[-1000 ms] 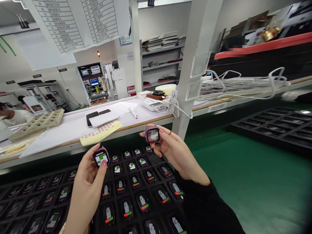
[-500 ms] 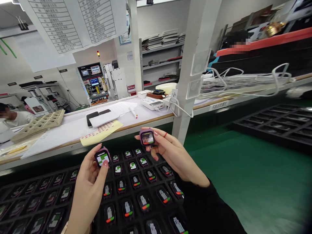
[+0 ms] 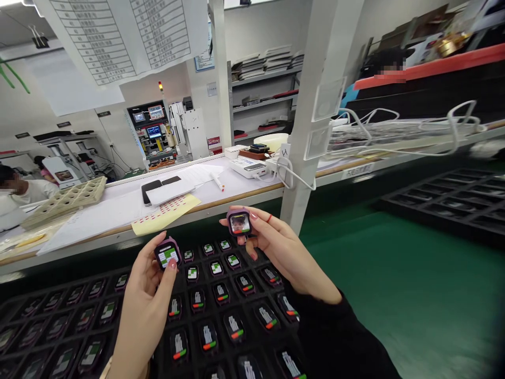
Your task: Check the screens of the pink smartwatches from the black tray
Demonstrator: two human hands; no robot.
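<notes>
My left hand [image 3: 144, 302] pinches a small purple smartwatch body [image 3: 168, 255] whose lit screen shows green and white blocks. My right hand [image 3: 282, 252] grips a second purple watch body [image 3: 239, 223], its screen facing me with a camera picture on it. Both are held just above a black compartment tray [image 3: 51, 337] on a green belt. Several more watch bodies [image 3: 221, 292] lie in the tray's pockets with lit screens, some with red and green bars.
A white bench [image 3: 118, 208] runs behind the tray, carrying a yellow label sheet [image 3: 165, 213], papers, a phone, a marker and a beige holed tray [image 3: 65, 199]. A white post [image 3: 311, 121] stands right of my hands. An empty black tray [image 3: 445, 202] lies far right. Another person [image 3: 16, 187] sits far left.
My right hand lowered its watch slightly and brought it closer, and its screen now shows a camera picture. My left hand has hardly moved.
</notes>
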